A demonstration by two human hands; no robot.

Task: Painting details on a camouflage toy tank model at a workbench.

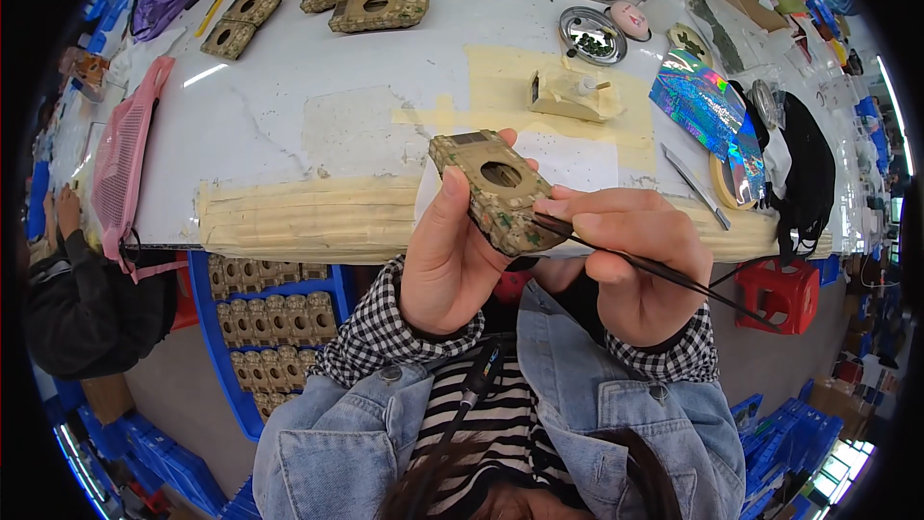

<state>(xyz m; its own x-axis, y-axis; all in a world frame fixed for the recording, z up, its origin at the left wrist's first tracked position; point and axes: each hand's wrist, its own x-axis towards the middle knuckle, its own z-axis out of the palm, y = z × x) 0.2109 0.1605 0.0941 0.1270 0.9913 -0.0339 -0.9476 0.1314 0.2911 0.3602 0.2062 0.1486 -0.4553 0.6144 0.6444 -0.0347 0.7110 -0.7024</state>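
My left hand [438, 270] is closed around a camouflage-patterned plastic shell [481, 200], shaped like a toy vehicle hull, with a round opening in its top. I hold it tilted above the table's front edge. My right hand [654, 260] pinches black tweezers [717, 297], their tips at the shell's near right corner. Whether the tips grip a small part cannot be made out. Farther back, a round metal dish [567, 27] contains small dark green pieces [593, 44].
A taped block with a small nozzle [576, 101] stands behind my hands. To the right lie a knife [695, 188], a tape roll [724, 183] and a holographic sheet [707, 106]. More camouflage shells [380, 10] sit at the back left. A blue tray [207, 313] of shells is below left.
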